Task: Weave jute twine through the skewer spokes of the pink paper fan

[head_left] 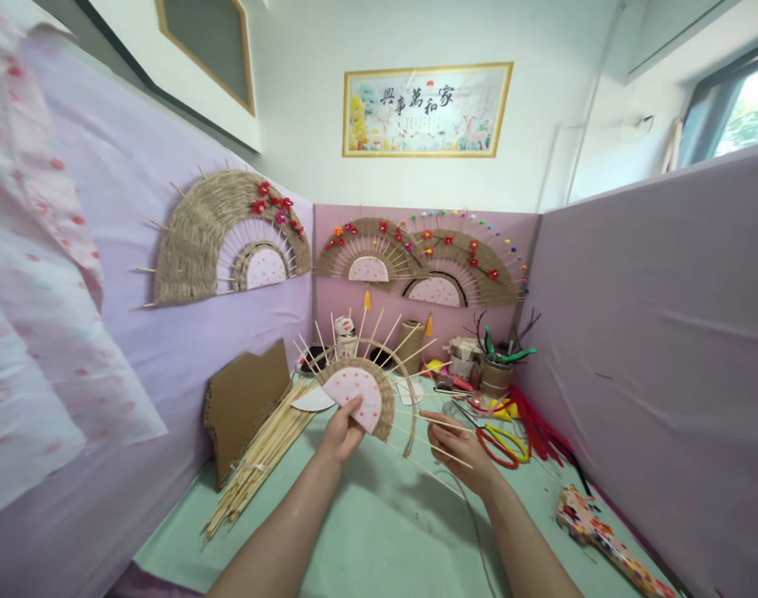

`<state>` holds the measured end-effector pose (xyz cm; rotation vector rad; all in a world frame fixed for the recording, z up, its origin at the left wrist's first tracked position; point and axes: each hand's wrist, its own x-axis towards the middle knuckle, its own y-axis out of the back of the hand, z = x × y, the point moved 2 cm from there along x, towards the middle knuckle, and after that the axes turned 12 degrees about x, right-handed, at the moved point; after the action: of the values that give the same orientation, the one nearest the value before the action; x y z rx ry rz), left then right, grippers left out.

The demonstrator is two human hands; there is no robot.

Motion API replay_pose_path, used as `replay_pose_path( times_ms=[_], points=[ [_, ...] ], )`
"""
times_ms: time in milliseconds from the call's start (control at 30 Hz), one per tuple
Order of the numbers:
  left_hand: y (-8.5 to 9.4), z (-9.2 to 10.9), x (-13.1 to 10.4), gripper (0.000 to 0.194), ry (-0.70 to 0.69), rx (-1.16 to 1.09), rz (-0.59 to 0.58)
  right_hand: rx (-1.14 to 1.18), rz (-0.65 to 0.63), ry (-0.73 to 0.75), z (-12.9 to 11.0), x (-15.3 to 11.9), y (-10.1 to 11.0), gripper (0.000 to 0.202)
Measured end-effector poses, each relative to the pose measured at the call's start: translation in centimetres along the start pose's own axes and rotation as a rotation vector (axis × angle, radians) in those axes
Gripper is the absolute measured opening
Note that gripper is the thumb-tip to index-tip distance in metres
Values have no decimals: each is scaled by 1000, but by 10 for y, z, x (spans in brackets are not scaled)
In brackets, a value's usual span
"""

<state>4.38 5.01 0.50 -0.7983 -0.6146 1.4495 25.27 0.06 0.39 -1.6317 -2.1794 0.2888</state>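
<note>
A half-round fan frame (386,407) is held up over the green table, its thin sticks spreading outward. Its middle is a pink dotted half disc (361,389) with a band of woven twine around it, and a separate twine arc crosses the sticks farther out. My left hand (344,432) grips the lower edge of the half disc, thumb on the front. At the right side of the fan, my right hand (457,444) has its fingers closed near the twine arc and the sticks; a loose cord (478,531) hangs below it to the table.
Bundled sticks (260,465) and brown cardboard (245,407) lie at left. Red and yellow scissors (500,444), red strips (537,423) and a glue gun (603,536) are at right. A twine roll (411,347) stands behind. Finished fans (229,224) hang on the partitions.
</note>
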Motion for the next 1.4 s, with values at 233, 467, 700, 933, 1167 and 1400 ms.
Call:
replay_pose_path(
  times_ms=[233,467,700,933,1167,1400],
  points=[
    [4,8,4,41,-18,12,39,-207,-51,-114,-28,1,14,46],
    [1,12,1,42,-61,14,40,-813,-120,-61,-91,-3,26,36],
    [1,9,4,37,-63,32,47,-1023,136,175,-74,-35,11,39],
    [-2,8,2,39,-73,43,24,-1029,235,413,-44,-57,-4,33],
    [-4,8,-1,40,-55,31,20,-749,316,415,-27,-70,3,26],
    [-8,8,-6,41,-13,3,21,-236,370,236,-4,-67,21,26]
  ],
)
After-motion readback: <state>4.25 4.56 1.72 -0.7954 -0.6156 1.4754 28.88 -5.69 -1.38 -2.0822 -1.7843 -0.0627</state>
